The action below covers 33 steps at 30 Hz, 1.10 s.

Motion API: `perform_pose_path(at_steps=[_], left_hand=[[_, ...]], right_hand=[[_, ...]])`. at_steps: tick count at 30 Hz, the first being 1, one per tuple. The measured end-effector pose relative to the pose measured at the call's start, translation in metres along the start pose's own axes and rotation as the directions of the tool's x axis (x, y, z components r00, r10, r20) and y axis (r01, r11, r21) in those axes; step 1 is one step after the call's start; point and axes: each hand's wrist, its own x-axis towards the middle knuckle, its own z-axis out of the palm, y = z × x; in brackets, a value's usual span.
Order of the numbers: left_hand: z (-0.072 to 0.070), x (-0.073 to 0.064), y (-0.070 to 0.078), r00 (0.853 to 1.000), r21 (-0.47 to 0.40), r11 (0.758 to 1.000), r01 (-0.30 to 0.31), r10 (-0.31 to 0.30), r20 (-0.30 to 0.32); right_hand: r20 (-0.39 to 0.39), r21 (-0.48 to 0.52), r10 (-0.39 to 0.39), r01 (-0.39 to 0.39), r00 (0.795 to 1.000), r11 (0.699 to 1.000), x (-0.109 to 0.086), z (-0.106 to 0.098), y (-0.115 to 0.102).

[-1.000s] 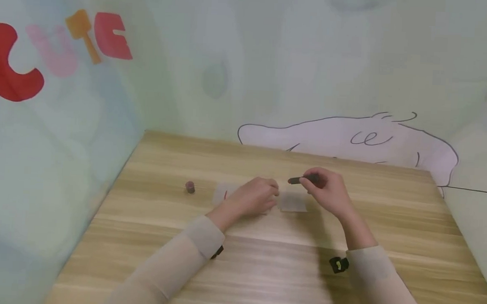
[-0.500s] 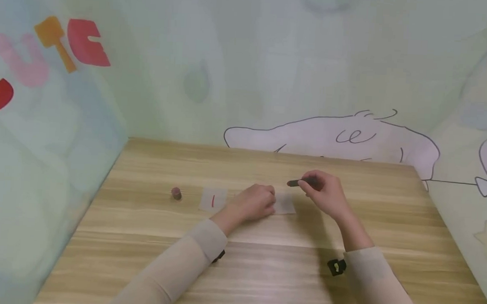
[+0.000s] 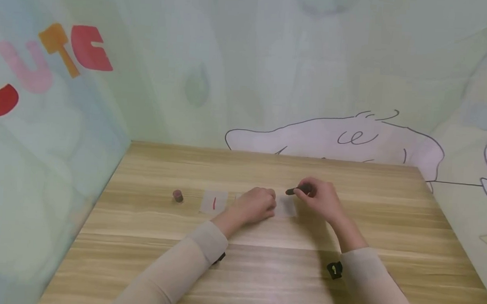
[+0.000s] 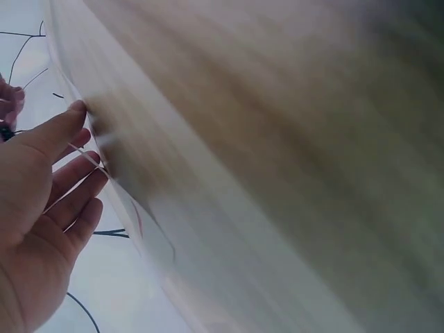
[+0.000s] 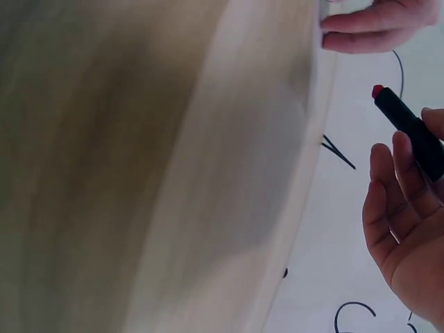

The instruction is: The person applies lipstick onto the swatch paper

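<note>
In the head view, my left hand (image 3: 254, 205) lies across a row of small white papers. Its fingertips touch the left part of the right paper (image 3: 286, 211). The left wrist view shows those fingers (image 4: 82, 187) extended, with the thumb down at the surface. Over that paper's far right corner, my right hand (image 3: 319, 199) pinches a black lipstick (image 5: 409, 128) with a red tip, angled left and down. Whether the tip meets the paper cannot be told. The left paper (image 3: 207, 204) bears a short red stroke. Another paper between them is mostly hidden by my left hand.
A small dark cap (image 3: 178, 196) with a reddish end stands left of the papers. The wooden table (image 3: 261, 277) meets printed walls at its back and sides. A black wrist camera (image 3: 334, 269) sits below my right sleeve.
My left fingers have moved right, onto the right paper. The right hand has lowered the lipstick slightly toward that paper. The head view has shifted, so the scene sits farther left.
</note>
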Motion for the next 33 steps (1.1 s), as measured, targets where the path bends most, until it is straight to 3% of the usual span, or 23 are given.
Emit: perform_pose_path(at_steps=[7, 18, 25, 33], left_hand=[[0.0, 0.0, -0.002, 1.0, -0.001, 1.0, -0.022, 0.022, -0.01], [0.0, -0.002, 0.0, 1.0, -0.033, 0.999, -0.003, 0.003, 0.005], [0.0, -0.002, 0.001, 1.0, -0.012, 1.0, 0.012, -0.012, 0.019], [0.001, -0.002, 0.0, 1.0, -0.023, 1.0, 0.017, -0.017, -0.003]], right_hand=[[0.055, -0.089, 0.006, -0.001, 0.998, 0.996, 0.003, 0.013, 0.002], [0.102, -0.091, 0.004, 0.006, 0.995, 0.996, 0.007, 0.026, -0.002], [0.119, -0.1, -0.005, 0.017, 0.993, 0.995, 0.006, 0.026, -0.001], [0.193, -0.104, -0.021, 0.042, 0.981, 0.994, 0.0, 0.021, 0.0]])
